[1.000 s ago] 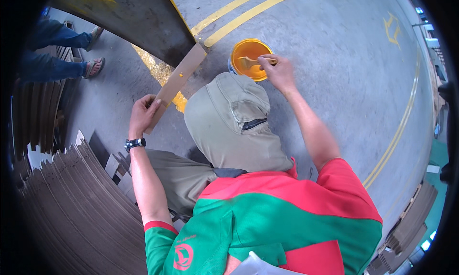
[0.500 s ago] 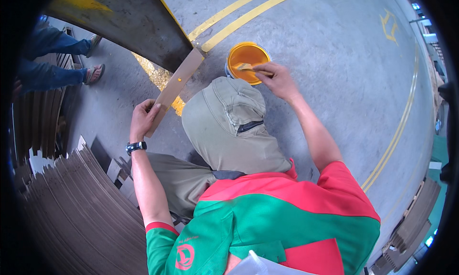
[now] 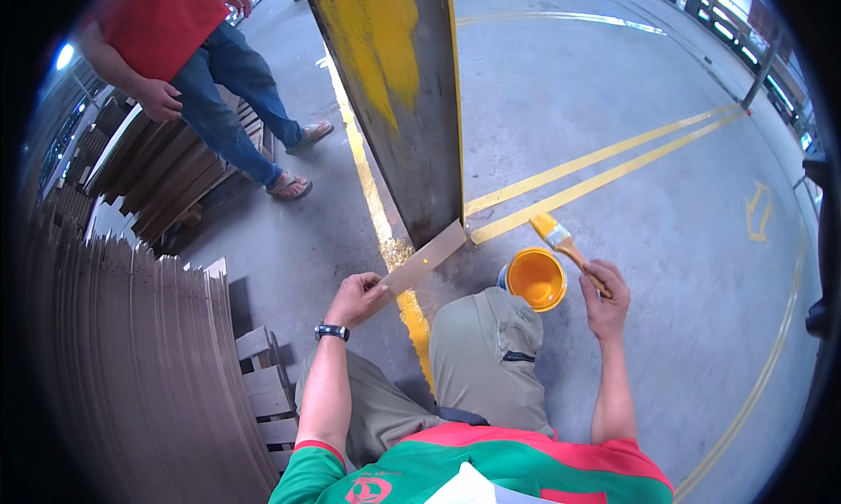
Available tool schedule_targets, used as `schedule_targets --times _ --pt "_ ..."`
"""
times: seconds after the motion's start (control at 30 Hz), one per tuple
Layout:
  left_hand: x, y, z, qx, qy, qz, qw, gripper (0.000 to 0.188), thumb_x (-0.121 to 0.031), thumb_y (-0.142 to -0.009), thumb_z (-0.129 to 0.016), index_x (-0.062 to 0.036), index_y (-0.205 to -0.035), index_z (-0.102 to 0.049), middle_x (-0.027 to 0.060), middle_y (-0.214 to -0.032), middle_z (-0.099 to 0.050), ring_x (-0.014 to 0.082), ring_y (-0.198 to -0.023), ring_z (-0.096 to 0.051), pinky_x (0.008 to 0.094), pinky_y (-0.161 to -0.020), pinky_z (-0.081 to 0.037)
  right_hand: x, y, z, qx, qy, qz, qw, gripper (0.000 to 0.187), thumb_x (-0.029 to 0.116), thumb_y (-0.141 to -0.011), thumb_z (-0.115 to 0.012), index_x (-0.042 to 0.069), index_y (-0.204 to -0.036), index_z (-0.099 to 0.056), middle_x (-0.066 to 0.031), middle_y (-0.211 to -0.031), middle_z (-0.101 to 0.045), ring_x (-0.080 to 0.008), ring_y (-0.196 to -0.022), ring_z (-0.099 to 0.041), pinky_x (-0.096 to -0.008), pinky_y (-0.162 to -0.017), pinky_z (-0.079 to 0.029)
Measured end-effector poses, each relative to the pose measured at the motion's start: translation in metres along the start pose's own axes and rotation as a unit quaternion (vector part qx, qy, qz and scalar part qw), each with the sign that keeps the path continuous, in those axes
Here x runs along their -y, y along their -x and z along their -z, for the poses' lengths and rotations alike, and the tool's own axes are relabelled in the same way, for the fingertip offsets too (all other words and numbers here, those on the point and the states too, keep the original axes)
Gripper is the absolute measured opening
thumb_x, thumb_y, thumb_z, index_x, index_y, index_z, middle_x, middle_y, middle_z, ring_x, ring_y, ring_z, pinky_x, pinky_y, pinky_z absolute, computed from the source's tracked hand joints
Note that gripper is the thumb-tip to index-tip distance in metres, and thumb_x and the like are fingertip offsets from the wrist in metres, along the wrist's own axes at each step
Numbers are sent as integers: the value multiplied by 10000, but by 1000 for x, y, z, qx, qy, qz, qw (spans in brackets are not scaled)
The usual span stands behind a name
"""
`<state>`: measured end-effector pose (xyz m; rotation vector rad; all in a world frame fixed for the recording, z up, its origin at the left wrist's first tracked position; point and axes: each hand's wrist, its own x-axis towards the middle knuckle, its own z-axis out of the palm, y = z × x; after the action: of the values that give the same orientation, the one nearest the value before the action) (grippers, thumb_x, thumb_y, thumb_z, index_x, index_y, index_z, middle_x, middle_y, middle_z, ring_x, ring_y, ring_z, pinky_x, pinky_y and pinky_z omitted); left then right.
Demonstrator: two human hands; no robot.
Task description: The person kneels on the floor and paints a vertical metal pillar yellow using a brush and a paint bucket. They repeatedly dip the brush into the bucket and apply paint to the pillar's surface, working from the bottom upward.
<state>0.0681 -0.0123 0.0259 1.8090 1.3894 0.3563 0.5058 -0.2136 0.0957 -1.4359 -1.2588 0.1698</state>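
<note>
My left hand (image 3: 357, 299) is closed on one end of a flat brown cardboard strip (image 3: 427, 257) with a small yellow paint spot on it. The strip's far end lies against the foot of a dark steel column (image 3: 429, 136), whose left face carries patchy yellow paint. My right hand (image 3: 607, 299) grips the wooden handle of a paintbrush (image 3: 568, 248). The brush's bristles, coated in yellow, are raised above and beyond the paint bucket (image 3: 536, 279). That bucket holds yellow paint and stands on the floor just past my bent knee.
Stacked brown cardboard sheets (image 3: 149, 364) rise at the left beside a wooden pallet (image 3: 267, 390). Another person in jeans (image 3: 236, 92) stands near a farther stack (image 3: 166, 171). Yellow lines (image 3: 604, 171) mark the grey floor (image 3: 683, 267).
The brush has come up out of the bucket, its bristles now yellow and pointing toward the column. My view has tilted upward, showing more of the column and the other person. My left hand still holds the strip.
</note>
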Motion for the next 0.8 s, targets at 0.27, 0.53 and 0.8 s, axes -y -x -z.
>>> schedule_targets --times 0.27,0.53,0.8 --pt "11 8 18 4 -27 -4 1000 277 -241 -931 -736 -8 -1080 -745 90 -894 -760 157 -813 -687 346 -772 -544 105 -173 -68 95 16 206 974 205 110 -922 -743 8 -1099 -745 -148 -946 -759 -269 -853 -747 -349 -764 -565" --pt "21 17 36 -26 -1 -10 1000 295 -247 -896 -744 -11 -1073 -748 172 -925 -758 269 -843 -725 380 -808 -549 228 -288 -116 17 250 475 843 187 149 -970 -700 9 -1089 -732 -197 -952 -763 -354 -842 -747 -405 -732 -592" --pt "10 28 43 -37 47 -19 998 310 -238 -863 -743 6 -1055 -742 198 -869 -739 295 -781 -709 392 -769 -542 348 -313 -110 -12 423 550 720 179 110 -967 -659 -22 -851 -625 -244 -834 -690 -388 -770 -712 -451 -638 -549"
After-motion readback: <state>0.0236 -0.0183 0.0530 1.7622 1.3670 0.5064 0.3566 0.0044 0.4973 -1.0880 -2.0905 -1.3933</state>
